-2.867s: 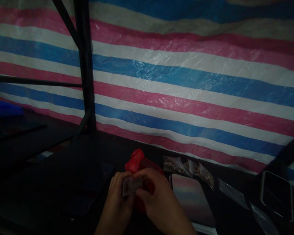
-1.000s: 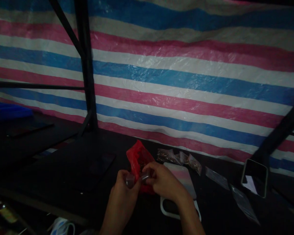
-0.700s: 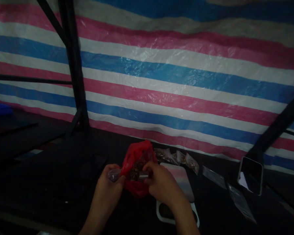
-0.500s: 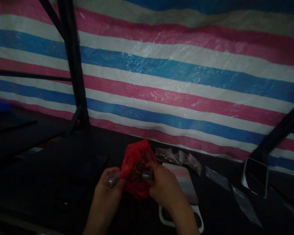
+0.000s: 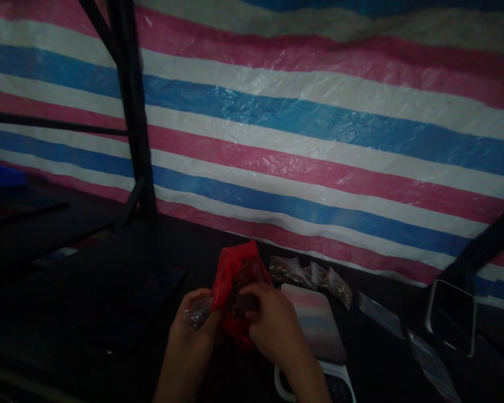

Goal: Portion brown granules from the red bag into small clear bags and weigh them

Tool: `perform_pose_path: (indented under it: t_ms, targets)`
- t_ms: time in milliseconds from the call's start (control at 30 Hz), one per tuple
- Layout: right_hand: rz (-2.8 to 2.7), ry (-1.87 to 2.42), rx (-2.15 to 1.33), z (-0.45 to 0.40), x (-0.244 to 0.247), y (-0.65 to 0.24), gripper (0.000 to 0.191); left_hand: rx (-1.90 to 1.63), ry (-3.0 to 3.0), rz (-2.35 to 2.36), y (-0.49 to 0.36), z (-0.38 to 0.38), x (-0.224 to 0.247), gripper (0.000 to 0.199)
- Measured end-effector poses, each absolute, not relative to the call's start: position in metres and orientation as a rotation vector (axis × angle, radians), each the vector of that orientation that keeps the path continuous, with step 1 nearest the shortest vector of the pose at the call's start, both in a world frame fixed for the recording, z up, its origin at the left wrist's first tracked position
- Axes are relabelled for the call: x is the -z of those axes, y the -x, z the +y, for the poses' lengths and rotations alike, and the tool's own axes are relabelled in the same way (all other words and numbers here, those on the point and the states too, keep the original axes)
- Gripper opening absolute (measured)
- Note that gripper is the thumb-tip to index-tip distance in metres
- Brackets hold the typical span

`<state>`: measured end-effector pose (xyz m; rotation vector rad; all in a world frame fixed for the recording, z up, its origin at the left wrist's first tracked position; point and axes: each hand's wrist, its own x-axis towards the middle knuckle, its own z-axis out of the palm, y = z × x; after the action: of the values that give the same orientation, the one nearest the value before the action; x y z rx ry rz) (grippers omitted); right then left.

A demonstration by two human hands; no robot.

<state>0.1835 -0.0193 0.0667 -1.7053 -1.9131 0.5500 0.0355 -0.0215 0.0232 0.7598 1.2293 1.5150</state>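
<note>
A red plastic bag (image 5: 229, 266) stands with its mouth wide, brown dried bits (image 5: 237, 305) inside it. My left hand (image 5: 193, 327) is closed on the bag's left rim and also pinches a small clear plastic bag (image 5: 198, 312). At the mouth of the red bag, my right hand (image 5: 271, 324) has its fingers curled round a small cup-like thing (image 5: 248, 304), dim and partly hidden. Just right of that hand lies a kitchen scale (image 5: 315, 322) with a pale, shiny platform; my right forearm covers part of its front.
Several filled clear packets (image 5: 285, 270) lie behind the scale. To the right are flat clear bags (image 5: 380, 314) and a phone (image 5: 451, 318) leaning near a dark post. A striped plastic sheet (image 5: 277, 145) hangs behind the black table (image 5: 151, 257).
My right hand has shifted slightly left, fingers deeper over the brown bits, and the cup-like thing looks darker. My left hand keeps its hold. The whole view has shifted a little.
</note>
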Motion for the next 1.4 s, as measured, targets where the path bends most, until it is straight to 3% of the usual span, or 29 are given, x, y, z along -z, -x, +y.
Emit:
perform_pose_path:
  t_ms: [567, 833, 1033, 1267, 1400]
  targets:
    - [-1.546, 1.377, -1.054, -0.008, -0.054, -0.197, 0.043, -1.537, -1.033, 1.266, -0.024, -0.024, -0.022, 0.058]
    - [-1.621, 1.262, -1.016, -0.022, -0.084, -0.182, 0.044, -1.544, -1.257, 1.357, -0.022, -0.020, -0.002, 0.044]
    - [-1.929, 1.347, -0.685, -0.039, -0.099, -0.160, 0.048, -1.560, -1.376, 1.319, -0.022, -0.019, 0.007, 0.035]
    - [-2.010, 1.309, -0.574, -0.037, -0.103, -0.156, 0.059, -1.454, -1.232, 1.154, -0.023, -0.025, -0.010, 0.055]
    - [-2.033, 1.207, -0.600, -0.035, -0.097, -0.159, 0.063, -1.501, -1.210, 1.186, -0.017, -0.023, -0.016, 0.050]
